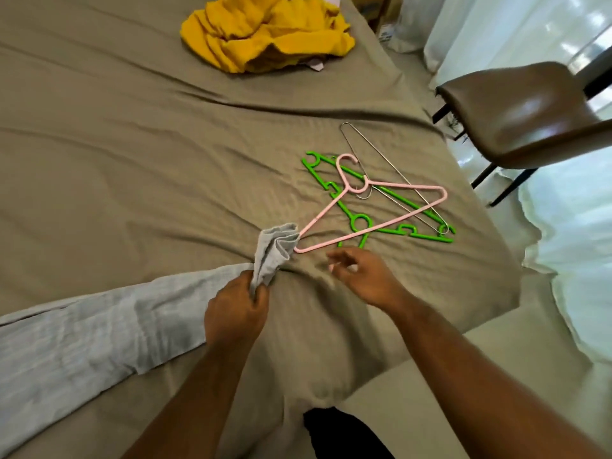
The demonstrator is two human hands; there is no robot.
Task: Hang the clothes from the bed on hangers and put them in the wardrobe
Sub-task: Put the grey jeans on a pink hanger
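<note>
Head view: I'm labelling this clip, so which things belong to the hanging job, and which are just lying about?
Job: grey garment gripped by the left hand, pink hanger, green hanger, wire hanger, yellow clothes pile, right hand.
Lying about: brown chair, white curtain.

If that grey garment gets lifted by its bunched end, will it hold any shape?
Probably not: the grey garment crumples where the left hand grips it, so it should droop. It looks thin, likely light. Its end meets the pink hanger, which may shift with it.
</note>
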